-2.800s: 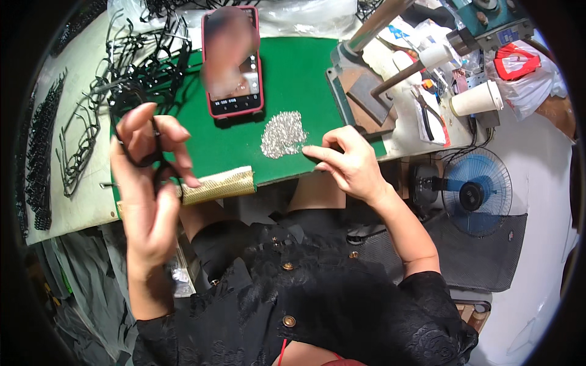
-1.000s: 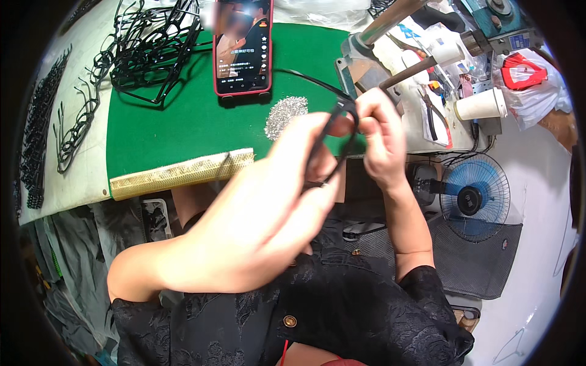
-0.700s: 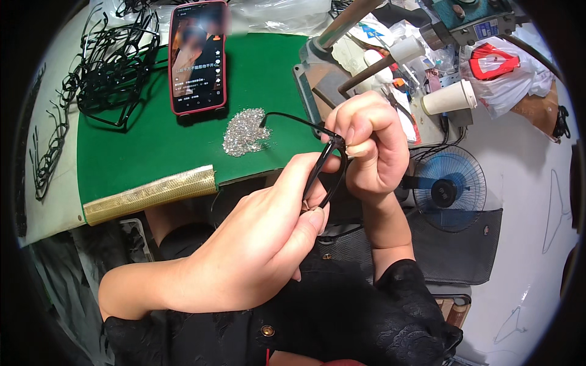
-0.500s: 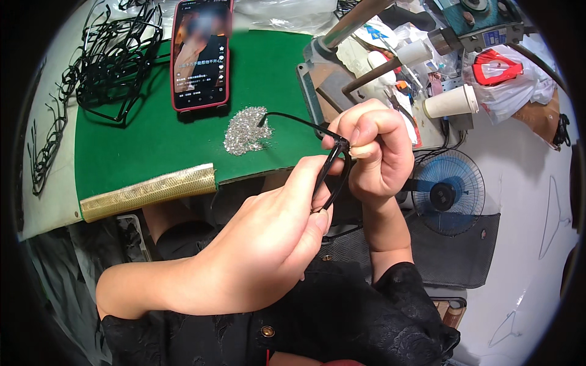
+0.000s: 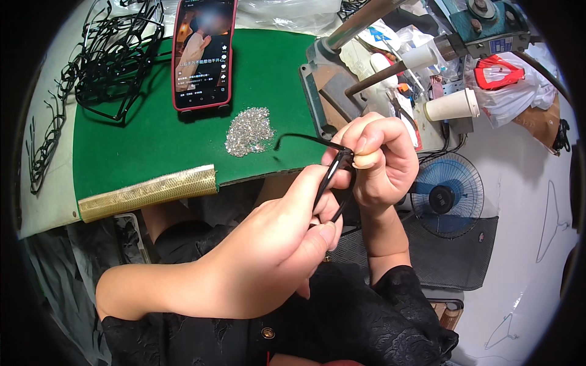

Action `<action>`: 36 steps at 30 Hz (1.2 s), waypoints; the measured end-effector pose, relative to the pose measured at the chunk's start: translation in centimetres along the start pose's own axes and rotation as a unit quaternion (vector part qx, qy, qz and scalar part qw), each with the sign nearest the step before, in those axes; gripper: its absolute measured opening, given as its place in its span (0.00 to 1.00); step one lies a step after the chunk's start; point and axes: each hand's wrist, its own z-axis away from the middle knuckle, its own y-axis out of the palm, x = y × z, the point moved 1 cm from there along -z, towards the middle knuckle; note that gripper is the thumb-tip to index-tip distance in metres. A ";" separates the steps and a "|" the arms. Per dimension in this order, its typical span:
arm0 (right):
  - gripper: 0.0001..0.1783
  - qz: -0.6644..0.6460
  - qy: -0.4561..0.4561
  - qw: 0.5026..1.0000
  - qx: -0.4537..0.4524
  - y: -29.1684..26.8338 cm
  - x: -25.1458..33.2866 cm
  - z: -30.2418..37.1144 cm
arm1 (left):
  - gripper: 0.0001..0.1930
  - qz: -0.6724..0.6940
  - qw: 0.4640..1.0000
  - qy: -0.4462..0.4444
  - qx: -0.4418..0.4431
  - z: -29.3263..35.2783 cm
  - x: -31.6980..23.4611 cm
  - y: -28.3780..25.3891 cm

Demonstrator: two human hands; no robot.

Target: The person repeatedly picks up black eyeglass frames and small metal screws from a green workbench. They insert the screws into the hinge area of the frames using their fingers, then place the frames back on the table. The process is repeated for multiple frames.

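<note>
A black eyeglass frame (image 5: 330,177) is held in the air just off the front edge of the green mat. My left hand (image 5: 278,235) grips its front, thumb and fingers closed around the rims. At the hinge corner my right hand (image 5: 384,158) is closed in a pinch; anything tiny between its fingertips is hidden. One temple arm of the frame reaches left over the mat, its curled tip near a pile of small shiny metal pieces (image 5: 249,132), perhaps screws.
A heap of black eyeglass frames (image 5: 119,67) lies at the back left, beside a propped phone (image 5: 203,55) in a red case. To the right stand a metal bench machine (image 5: 332,85), a paper cup (image 5: 452,105) and a blue fan (image 5: 445,195). A gold textured strip (image 5: 149,192) lines the mat's front edge.
Both hands and the eyeglass frame have shifted slightly down and to the right. The temple's tip has moved off the edge of the metal pile. The grip looks much the same.
</note>
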 end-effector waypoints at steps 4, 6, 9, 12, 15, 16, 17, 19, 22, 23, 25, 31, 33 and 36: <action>0.08 -0.028 -0.021 0.999 0.000 -0.3 -0.2 -0.3 | 0.22 0.104 0.994 -0.032 0.026 0.0 -0.5 -0.2; 0.09 -0.016 -0.036 0.999 0.013 -0.8 -0.2 -0.5 | 0.22 0.112 0.993 -0.036 0.032 0.0 -0.7 -0.2; 0.09 -0.007 -0.045 0.999 0.018 -0.8 -0.1 -0.7 | 0.22 0.110 0.993 -0.031 0.041 0.0 -0.5 -0.4; 0.09 0.017 -0.055 0.998 0.034 -1.2 0.1 -1.0 | 0.22 0.111 0.992 -0.035 0.049 0.0 -0.8 -0.5; 0.08 0.040 -0.060 0.996 0.048 -1.4 0.2 -1.1 | 0.22 0.120 0.990 -0.044 0.053 0.0 -0.7 -0.7; 0.08 0.046 -0.065 0.995 0.053 -1.4 0.2 -1.2 | 0.22 0.123 0.990 -0.046 0.054 0.0 -0.6 -0.7; 0.08 0.053 -0.070 0.994 0.058 -1.4 0.2 -1.3 | 0.22 0.123 0.990 -0.049 0.054 0.0 -0.6 -0.8; 0.08 0.053 -0.074 0.994 0.066 -1.5 0.1 -1.4 | 0.22 0.123 0.989 -0.055 0.055 0.1 -0.7 -1.0; 0.08 0.031 -0.071 0.995 0.058 -1.5 -0.2 -1.3 | 0.21 0.120 0.990 -0.047 0.057 0.1 -0.8 -1.0; 0.07 0.020 -0.068 0.996 0.052 -1.4 -0.3 -1.2 | 0.21 0.123 0.990 -0.045 0.054 0.1 -0.8 -0.9; 0.07 0.012 -0.065 0.997 0.047 -1.2 -0.3 -1.3 | 0.21 0.127 0.990 -0.039 0.048 0.2 -0.8 -0.8; 0.06 -0.010 -0.056 0.998 0.038 -0.9 -0.4 -1.2 | 0.21 0.144 0.989 -0.019 0.042 0.3 -0.6 -0.9; 0.06 -0.010 -0.051 0.998 0.034 -0.9 -0.4 -1.2 | 0.21 0.139 0.989 -0.014 0.042 0.2 -0.6 -0.9; 0.05 0.015 -0.053 0.998 0.031 -0.8 -0.2 -1.3 | 0.21 0.125 0.991 -0.006 0.045 0.2 -0.5 -1.0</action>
